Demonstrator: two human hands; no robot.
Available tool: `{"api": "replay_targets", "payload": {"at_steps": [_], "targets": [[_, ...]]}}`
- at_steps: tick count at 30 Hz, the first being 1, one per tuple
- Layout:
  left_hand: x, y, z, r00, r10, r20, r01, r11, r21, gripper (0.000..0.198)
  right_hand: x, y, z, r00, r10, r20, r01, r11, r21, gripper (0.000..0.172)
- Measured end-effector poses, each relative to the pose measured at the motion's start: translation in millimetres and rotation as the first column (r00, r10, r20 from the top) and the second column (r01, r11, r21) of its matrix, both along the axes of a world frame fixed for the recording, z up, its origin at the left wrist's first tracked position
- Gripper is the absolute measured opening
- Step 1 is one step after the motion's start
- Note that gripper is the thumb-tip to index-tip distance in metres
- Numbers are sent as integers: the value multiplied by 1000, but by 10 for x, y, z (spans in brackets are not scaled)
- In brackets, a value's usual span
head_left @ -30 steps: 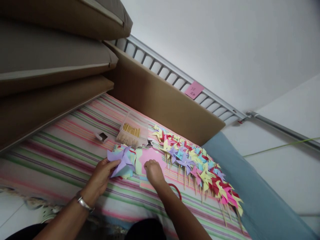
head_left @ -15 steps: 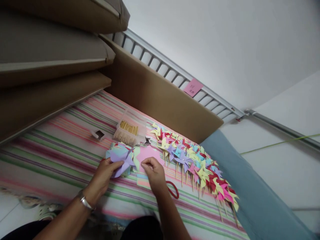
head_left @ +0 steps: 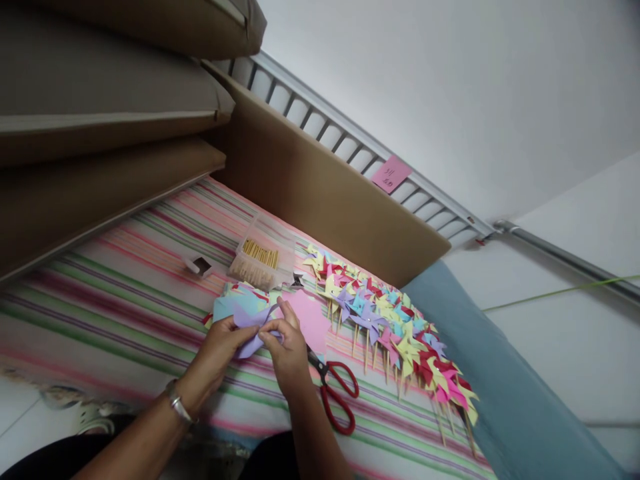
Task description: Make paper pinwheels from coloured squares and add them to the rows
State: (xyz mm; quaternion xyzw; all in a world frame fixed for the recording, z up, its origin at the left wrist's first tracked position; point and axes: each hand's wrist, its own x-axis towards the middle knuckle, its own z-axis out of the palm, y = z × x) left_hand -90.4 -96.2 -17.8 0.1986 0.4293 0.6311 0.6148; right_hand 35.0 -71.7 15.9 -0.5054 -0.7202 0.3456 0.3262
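Observation:
A purple paper pinwheel point(head_left: 245, 319) is between my hands, its vanes folded toward the middle. My left hand point(head_left: 220, 343) pinches it from the left, thumb on top. On its right side, the fingertips of my right hand point(head_left: 286, 340) close on the pinwheel near its centre; whether they also hold a pin is too small to see. Under and behind it lie folded light-blue pieces point(head_left: 227, 307) and pink paper sheets point(head_left: 313, 320). Scissors with red handles point(head_left: 336, 393) lie just right of my right hand, their blades partly hidden.
Rows of finished pinwheels on sticks point(head_left: 370, 320) lie to the right. A clear plastic box point(head_left: 260, 257) of short gold sticks stands behind the papers, beside a small white box point(head_left: 199, 267). Cushioned panels point(head_left: 110, 160) rise at the left, a brown board point(head_left: 325, 187) at the back.
My right hand has moved left from over the pink paper onto the purple pinwheel, so more of the scissors shows. My left hand keeps its hold.

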Motion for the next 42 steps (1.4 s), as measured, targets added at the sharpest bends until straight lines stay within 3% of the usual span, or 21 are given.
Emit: {"api": "replay_targets", "payload": {"at_steps": [12, 21, 28, 34, 42], "targets": [[-10, -26, 48, 997, -30, 72, 30, 1000, -1, 26, 11, 16, -15, 1000, -12, -18, 11, 998, -68, 7], [-11, -19, 39, 998, -25, 62, 24, 1000, 9, 27, 16, 13, 11, 1000, 14, 18, -14, 1000, 8, 7], [-15, -17, 29, 997, -44, 69, 42, 999, 31, 26, 25, 37, 14, 999, 26, 24, -25, 999, -25, 7], [-28, -18, 45, 996, -69, 59, 68, 997, 33, 25, 25, 61, 27, 989, 56, -138, -66, 995, -76, 6], [-31, -27, 21, 996, -86, 10, 86, 995, 56, 23, 9, 48, -37, 951, -52, -305, -33, 963, -269, 7]]}}
